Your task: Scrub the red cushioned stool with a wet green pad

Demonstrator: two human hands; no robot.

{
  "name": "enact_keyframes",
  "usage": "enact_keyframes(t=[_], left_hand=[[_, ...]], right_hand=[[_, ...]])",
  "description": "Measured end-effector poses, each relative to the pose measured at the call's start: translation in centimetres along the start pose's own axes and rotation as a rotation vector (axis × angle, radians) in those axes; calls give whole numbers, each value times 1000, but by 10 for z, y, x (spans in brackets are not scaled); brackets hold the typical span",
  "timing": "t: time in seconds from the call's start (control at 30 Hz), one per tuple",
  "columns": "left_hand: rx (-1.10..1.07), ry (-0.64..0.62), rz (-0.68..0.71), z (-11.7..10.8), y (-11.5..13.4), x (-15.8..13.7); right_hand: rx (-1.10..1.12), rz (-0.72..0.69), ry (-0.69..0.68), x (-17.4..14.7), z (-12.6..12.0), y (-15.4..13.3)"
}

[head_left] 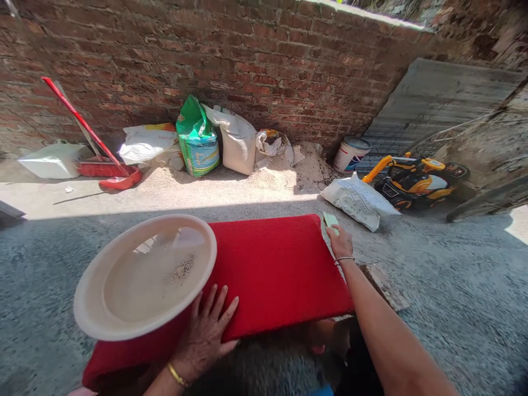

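Note:
A red carpet with a short pile lies over a low, bench-like support. On its left part stands a wide, pale basin of cloudy water, with dark bits gathered at the bottom. My left hand rests flat with fingers spread on the carpet's near edge, close by the basin's rim. At the carpet's far right corner, my right hand is closed around a pale green, flat block. The block is beside the carpet's right edge; its underside is hidden, and I cannot tell whether it touches.
Along the brick wall stand a green bag, a white sack, sandy heaps and a bucket. A red dustpan is at left. Another sack and a yellow toy excavator are at right.

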State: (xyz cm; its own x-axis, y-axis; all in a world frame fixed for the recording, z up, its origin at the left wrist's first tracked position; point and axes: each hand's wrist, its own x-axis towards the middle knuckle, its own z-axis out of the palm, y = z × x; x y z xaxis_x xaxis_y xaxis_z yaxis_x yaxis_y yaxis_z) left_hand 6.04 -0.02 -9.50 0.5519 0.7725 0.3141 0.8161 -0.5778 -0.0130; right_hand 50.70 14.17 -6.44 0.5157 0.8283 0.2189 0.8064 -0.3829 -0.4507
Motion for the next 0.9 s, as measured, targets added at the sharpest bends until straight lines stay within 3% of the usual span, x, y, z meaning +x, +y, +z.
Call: enact_keyframes(t=[0.07, 0.2, 0.3, 0.37, 0.47, 0.57, 0.7, 0.8, 0.9], left_hand=[[1, 1, 4, 0, 0, 0], [7, -7, 9, -1, -1, 0], [8, -9, 8, -1, 0, 0], [2, -9, 10, -1, 0, 0], [-12, -12, 6, -1, 1, 0], [-23, -19, -3, 0, 1, 0], [-16, -20, 2, -1, 1, 0], [6, -24, 9, -2, 1, 0], [31, -35, 15, -2, 0, 0]], right_hand=[[40, -58, -29, -11, 5, -18], [43, -310, -161, -35, 17, -54], [-62, -383, -229, -40, 13, -57], [-133, -298, -216, -35, 4, -47], [-192, -54, -94, -21, -10, -28], [-123, 76, -9, -13, -11, -24], [10, -38, -70, -19, 4, -44], [-31, -125, -165, -23, 7, -52], [-154, -41, -141, -20, -3, -45]])
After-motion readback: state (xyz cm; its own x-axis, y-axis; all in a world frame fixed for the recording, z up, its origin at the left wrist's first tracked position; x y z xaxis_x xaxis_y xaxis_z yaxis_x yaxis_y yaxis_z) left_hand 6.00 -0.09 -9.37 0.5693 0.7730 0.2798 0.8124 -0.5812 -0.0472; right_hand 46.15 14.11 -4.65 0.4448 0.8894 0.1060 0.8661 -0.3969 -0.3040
